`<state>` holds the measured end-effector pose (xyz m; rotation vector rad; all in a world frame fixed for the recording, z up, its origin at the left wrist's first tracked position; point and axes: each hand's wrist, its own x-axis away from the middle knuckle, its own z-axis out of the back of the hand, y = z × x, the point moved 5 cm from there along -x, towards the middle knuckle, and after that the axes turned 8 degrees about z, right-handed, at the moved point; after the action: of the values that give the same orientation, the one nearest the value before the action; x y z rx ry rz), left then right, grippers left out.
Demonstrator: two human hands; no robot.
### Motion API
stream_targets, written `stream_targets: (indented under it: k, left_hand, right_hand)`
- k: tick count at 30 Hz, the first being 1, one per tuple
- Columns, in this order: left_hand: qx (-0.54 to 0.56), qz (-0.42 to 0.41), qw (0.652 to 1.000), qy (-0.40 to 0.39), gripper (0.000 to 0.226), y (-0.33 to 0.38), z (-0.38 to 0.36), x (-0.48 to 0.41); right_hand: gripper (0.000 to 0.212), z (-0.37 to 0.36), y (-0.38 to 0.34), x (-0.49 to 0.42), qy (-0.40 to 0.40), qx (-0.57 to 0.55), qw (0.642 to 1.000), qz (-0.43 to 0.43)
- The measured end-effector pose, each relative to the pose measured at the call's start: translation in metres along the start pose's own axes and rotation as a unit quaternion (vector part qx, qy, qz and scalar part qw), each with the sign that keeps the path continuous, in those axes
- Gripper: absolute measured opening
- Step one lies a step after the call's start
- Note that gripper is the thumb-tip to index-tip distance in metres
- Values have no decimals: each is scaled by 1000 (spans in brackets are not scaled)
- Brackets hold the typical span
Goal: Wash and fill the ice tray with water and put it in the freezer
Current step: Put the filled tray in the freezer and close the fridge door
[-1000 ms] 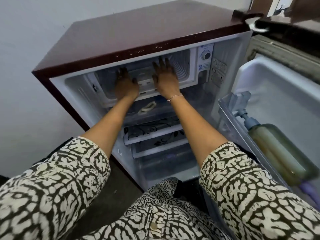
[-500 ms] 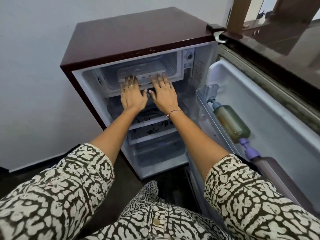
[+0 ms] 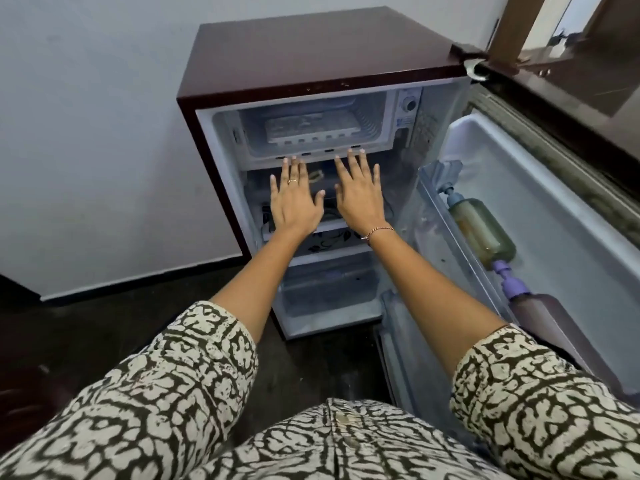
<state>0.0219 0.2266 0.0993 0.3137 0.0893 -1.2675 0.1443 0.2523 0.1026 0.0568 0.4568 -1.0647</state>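
The ice tray (image 3: 311, 128) is a pale, whitish rectangle with a row of small cup bottoms showing along its near edge. Whether there is water in it cannot be made out. It lies flat on the floor of the freezer compartment (image 3: 375, 116) at the top of the small maroon fridge (image 3: 311, 46), its long side across the opening, clear of both hands.

The left hand (image 3: 294, 206), with a ring (image 3: 292, 181), and the right hand (image 3: 360, 199), with a thin bracelet (image 3: 379, 232) at the wrist, are both flat and palm down, fingers straight and spread, holding nothing. They hover side by side at 6 o'clock from the tray, fingertips near the compartment's front lip.

A second ago both hands were inside the compartment and covering the tray. Half a second ago the fingertips lay at its near edge. Now they have drawn back below the lip and the whole tray is in view.

The door (image 3: 554, 209) stands open at 3 o'clock, with a greenish pump bottle (image 3: 481, 233) and a purple-capped bottle (image 3: 554, 327) lying in its rack.
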Motion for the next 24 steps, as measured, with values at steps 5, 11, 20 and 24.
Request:
stream_targets:
  k: [5,11,20,24]
  left_hand:
    - [-3,12,1000,-1,72,-12,11,26]
    - [-15,-3,1000,10,72,-4,30,73]
    - [-6,-11,1000,28,70,23,68,152]
    - [14,-21,999,30,69,44,79,189]
  right_hand:
    - [52,7,-11,32,-5,-25,1000,-12]
    - [53,27,-24,76,-25,-28,999,-2]
    - [52,80,-36,138,-32,-5,999,24]
    - [53,112,-33,172,-20,11,999,23]
